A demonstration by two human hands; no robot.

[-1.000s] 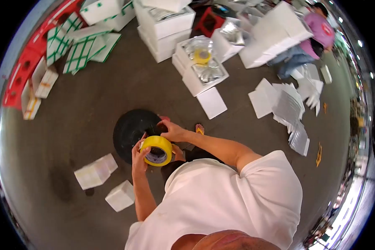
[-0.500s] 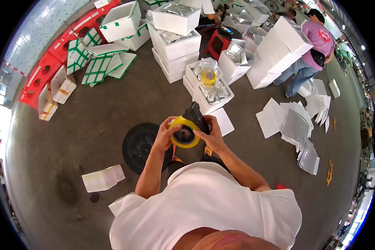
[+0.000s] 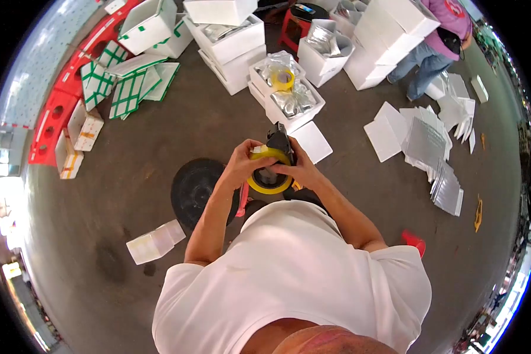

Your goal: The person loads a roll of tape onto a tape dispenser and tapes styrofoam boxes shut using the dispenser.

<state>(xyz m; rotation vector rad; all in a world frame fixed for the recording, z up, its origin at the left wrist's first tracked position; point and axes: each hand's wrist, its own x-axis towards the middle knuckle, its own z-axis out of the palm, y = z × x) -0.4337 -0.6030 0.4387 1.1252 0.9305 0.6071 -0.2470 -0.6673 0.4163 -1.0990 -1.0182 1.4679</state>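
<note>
Head camera view, looking down past a white shirt [image 3: 289,265] at 2 bare hands over a dark grey floor [image 3: 130,194] with a few darker stains. Landmark: a round black disc [image 3: 194,192], just left of the hands. The yellow tape roll [image 3: 269,187] is right of the disc, held up in front of the shirt, joined to a black dispenser [image 3: 277,140]. Left hand [image 3: 242,166]: fingers closed around the roll's left side, thumb across it. Right hand [image 3: 301,168]: fingers curled around the dispenser, thumb at the roll's opening.

Below and left of the disc, 1 pale box [image 3: 155,242] lies on the floor. Far up and left of it, a red barrier [image 3: 56,112] runs along the room's edge, with green-taped white panels [image 3: 127,94] beside it. Above and right of the disc stand stacked white boxes [image 3: 233,53]; nearer boxes hold silver foil packs [image 3: 295,100], with 1 more yellow roll [image 3: 282,80] on top. Farther right of the disc, white and silver sheets [image 3: 425,141] lie spread in a pile, and 1 person in a purple top [image 3: 448,26] stands behind them.
</note>
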